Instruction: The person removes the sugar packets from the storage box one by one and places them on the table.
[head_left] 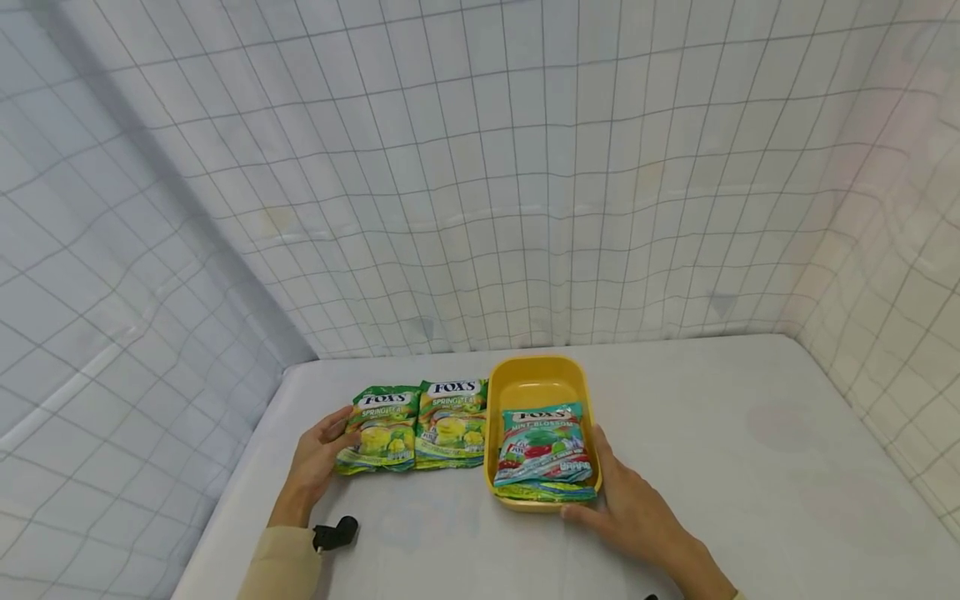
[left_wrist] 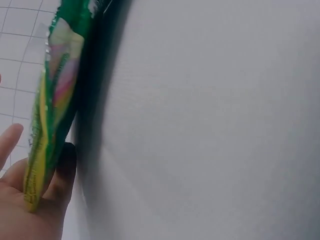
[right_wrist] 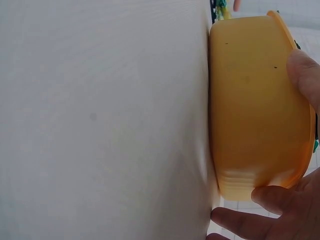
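White tabletop (head_left: 712, 433) is carrying a yellow tray (head_left: 534, 382), where the right hand (head_left: 637, 512) is curling its fingers round the near corner while the left hand (head_left: 318, 458) is pinching the green candy bag (head_left: 378, 429) left of it, which could be slipping loose.

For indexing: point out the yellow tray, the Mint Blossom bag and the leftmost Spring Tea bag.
yellow tray (head_left: 535, 385): head view, bare inner floor.
Mint Blossom bag (head_left: 543, 443): head view, front panel.
leftmost Spring Tea bag (head_left: 381, 429): head view, front centre.
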